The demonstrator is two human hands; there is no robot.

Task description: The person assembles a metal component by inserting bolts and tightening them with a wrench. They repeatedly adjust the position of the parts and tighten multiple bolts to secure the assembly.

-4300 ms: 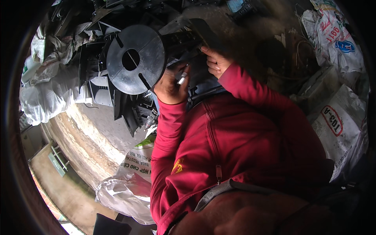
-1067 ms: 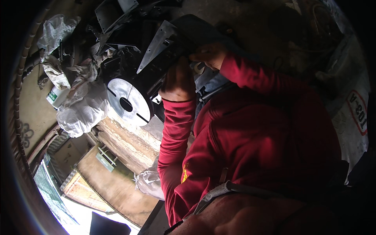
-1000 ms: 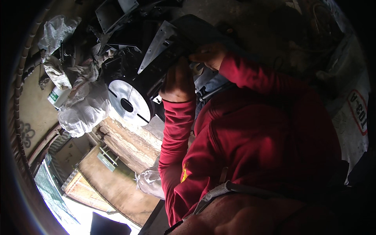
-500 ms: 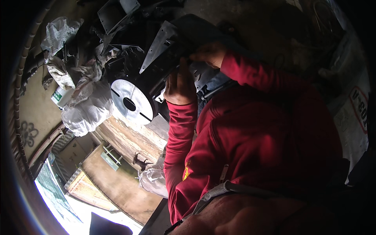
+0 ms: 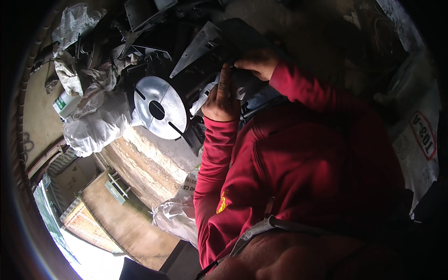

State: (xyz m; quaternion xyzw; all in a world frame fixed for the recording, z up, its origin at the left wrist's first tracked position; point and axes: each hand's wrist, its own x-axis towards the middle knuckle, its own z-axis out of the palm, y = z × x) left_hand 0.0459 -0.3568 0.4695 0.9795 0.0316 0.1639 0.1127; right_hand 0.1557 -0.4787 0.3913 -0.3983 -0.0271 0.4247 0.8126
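My left hand [image 5: 221,101] is raised at the middle of the work area. Its index finger points up and the other fingers are curled; whatever they hold is hidden. Just right of it, my right hand [image 5: 259,63] has its fingers pinched together, their tips close to the left index fingertip. Anything between those tips is too dark and small to make out. Left of my left hand stands a round silvery metal disc [image 5: 173,103] with a centre hole and two slots. A pointed grey metal plate [image 5: 195,48] with small holes lies beyond the hands.
Clear plastic bags [image 5: 100,126] and crumpled cloths bunch at the left beside a white container [image 5: 65,105]. Dark metal parts [image 5: 142,16] crowd the far side. A white sack [image 5: 422,140] stands at the right, and another plastic bag [image 5: 175,219] sits below the disc.
The whole view has shifted slightly. My left index finger now stands out straighter, with the hand a little farther right. A small dark animal near the lower bag has gone from view.
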